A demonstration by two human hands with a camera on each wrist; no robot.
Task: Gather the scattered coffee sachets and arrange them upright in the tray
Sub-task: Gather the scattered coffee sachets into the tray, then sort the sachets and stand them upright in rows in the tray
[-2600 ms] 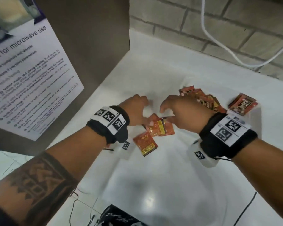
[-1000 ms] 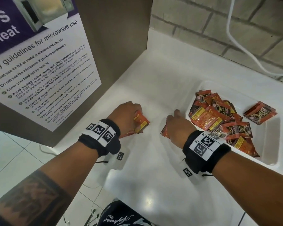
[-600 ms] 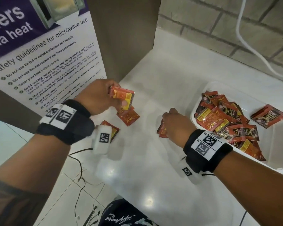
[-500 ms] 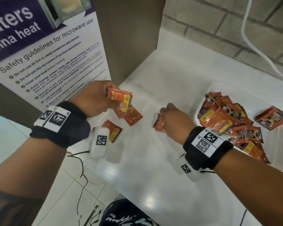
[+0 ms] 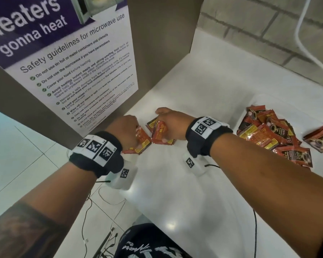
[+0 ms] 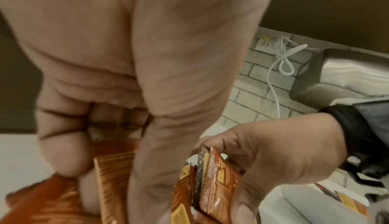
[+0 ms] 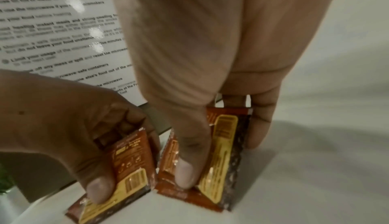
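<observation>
Both hands pinching sachets: left hand w/ one, right hand a small stack; loose thumb grip could spill them before tray at 3 o'clock.

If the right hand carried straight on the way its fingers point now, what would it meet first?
Probably the white countertop: the right hand points forward and down, gripping red-and-yellow coffee sachets whose lower edges seem already on it. Beyond stands the brown panel with the microwave poster; depth is uncertain.
</observation>
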